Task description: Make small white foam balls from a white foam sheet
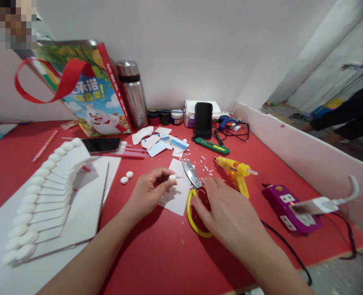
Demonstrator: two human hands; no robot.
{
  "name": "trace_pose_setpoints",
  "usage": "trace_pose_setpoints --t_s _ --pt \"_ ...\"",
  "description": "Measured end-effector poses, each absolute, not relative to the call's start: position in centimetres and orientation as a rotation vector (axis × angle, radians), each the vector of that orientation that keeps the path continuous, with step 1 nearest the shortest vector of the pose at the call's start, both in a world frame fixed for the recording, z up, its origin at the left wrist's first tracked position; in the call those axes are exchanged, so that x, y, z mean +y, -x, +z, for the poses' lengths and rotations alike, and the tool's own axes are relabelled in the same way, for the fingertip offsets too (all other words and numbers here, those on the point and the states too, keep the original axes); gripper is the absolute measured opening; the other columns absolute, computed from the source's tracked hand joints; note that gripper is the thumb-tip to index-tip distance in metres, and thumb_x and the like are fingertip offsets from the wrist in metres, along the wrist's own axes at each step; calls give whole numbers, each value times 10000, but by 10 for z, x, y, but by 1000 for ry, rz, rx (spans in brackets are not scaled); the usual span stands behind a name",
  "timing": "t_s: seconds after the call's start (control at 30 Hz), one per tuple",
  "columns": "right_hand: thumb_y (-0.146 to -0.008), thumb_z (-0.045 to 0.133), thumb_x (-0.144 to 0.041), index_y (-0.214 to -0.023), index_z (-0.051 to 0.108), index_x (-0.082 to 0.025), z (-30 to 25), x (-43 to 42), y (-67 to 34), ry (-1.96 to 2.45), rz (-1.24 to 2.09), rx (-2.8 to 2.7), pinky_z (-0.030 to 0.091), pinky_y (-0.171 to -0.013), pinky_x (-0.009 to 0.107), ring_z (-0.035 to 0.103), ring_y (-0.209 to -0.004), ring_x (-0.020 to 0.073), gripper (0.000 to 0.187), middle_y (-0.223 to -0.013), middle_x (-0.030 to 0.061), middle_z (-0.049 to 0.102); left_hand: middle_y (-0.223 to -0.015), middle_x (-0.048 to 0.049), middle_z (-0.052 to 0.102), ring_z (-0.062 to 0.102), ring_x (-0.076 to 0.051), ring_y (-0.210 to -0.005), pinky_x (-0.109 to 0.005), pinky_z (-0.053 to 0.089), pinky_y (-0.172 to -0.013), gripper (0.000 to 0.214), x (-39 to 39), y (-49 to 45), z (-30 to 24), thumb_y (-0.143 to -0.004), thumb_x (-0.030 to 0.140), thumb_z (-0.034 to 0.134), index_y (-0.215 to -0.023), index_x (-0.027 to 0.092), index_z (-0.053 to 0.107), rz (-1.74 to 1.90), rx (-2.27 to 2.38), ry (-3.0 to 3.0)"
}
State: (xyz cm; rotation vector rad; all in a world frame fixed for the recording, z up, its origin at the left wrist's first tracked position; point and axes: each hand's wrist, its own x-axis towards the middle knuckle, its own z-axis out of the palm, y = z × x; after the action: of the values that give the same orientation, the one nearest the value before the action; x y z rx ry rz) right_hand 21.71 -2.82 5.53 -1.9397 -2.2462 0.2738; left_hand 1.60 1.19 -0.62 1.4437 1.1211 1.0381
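Note:
My left hand point(149, 190) pinches a small white disc point(172, 177) between thumb and fingertips, with a thin pale point jutting from its right side. My right hand point(230, 209) is closed around the yellow handles of a pair of scissors point(193, 177). The blades point away from me, a little apart, just right of the disc and not touching it. Beneath them lies a white piece of card point(176, 200). Two loose white discs point(126, 177) sit left of my left hand. Farther left, a curved white stair-like model point(50, 188) edged with similar discs rests on a white board.
A yellow glue gun point(235, 168) stands right of the scissors, near a purple power strip point(292, 209) with cables. Card scraps point(158, 147), a green utility knife point(212, 145), a phone point(101, 144), a steel flask point(133, 94) and a printed bag point(98, 102) are behind.

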Motion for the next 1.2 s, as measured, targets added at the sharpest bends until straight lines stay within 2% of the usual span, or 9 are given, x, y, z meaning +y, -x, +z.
trace_pose_setpoints --t_s 0.07,0.17,0.33,0.53,0.7,0.77,0.87,1.03,1.2 --pt "-905 574 -296 -1021 636 -140 49 -27 -215 2044 59 -2421 434 -655 330 656 -798 267 204 -923 140 654 -871 -14 704 610 -101 -705 -225 506 -676 186 13 -16 -5 -876 330 715 -991 184 732 1056 1097 -1345" --pt "-933 528 -317 -1113 615 -144 41 -29 -216 2106 19 -2491 398 -601 312 672 -778 268 264 -935 144 638 -831 -6 701 600 -83 -664 -210 502 -660 192 15 -16 -4 -847 326 756 -966 178 730 1086 1009 -1135" --pt "-970 459 -352 -1094 612 -138 39 -26 -215 2126 37 -2507 300 -509 297 694 -728 274 291 -922 152 637 -777 1 679 563 -53 -595 -192 511 -636 174 17 -16 -3 -811 280 797 -880 149 705 1097 805 -785" --pt "-984 473 -369 -1076 622 -129 45 -18 -215 2130 63 -2578 327 -513 316 713 -722 302 297 -931 161 668 -762 -7 673 567 -56 -594 -220 543 -679 187 18 -13 -3 -796 269 808 -808 136 678 1067 738 -657" --pt "-987 480 -380 -1028 638 -134 52 -15 -218 1944 146 -2395 446 -601 367 700 -773 311 296 -937 157 690 -820 -21 710 623 -102 -662 -247 540 -682 184 15 -16 0 -829 314 774 -918 166 711 1110 950 -1023" --pt "-988 489 -369 -1080 639 -146 52 -14 -220 1726 245 -2262 492 -693 379 698 -832 285 284 -977 134 710 -852 -33 730 643 -125 -701 -255 530 -684 151 10 -19 2 -852 298 748 -934 175 719 1157 1089 -1336" --pt "-966 537 -300 -1166 635 -169 46 -11 -221 1508 408 -2075 516 -783 364 692 -873 239 259 -1003 100 734 -960 -63 756 685 -177 -859 -283 523 -769 111 5 -21 5 -886 259 707 -967 184 718 1225 1168 -1819" --pt "-942 596 -275 -1156 660 -214 32 -7 -220 1288 655 -1852 532 -704 287 658 -742 157 232 -966 52 731 -970 -76 763 693 -187 -849 -299 522 -797 136 2 -21 4 -922 271 661 -1023 189 699 1219 1166 -2082" --pt "-943 615 -305 -1076 702 -235 18 -3 -215 1199 668 -1809 537 -717 291 662 -727 150 174 -988 48 740 -1010 -82 772 713 -204 -911 -308 527 -833 152 3 -21 3 -948 274 619 -1052 205 704 1177 1151 -2084"
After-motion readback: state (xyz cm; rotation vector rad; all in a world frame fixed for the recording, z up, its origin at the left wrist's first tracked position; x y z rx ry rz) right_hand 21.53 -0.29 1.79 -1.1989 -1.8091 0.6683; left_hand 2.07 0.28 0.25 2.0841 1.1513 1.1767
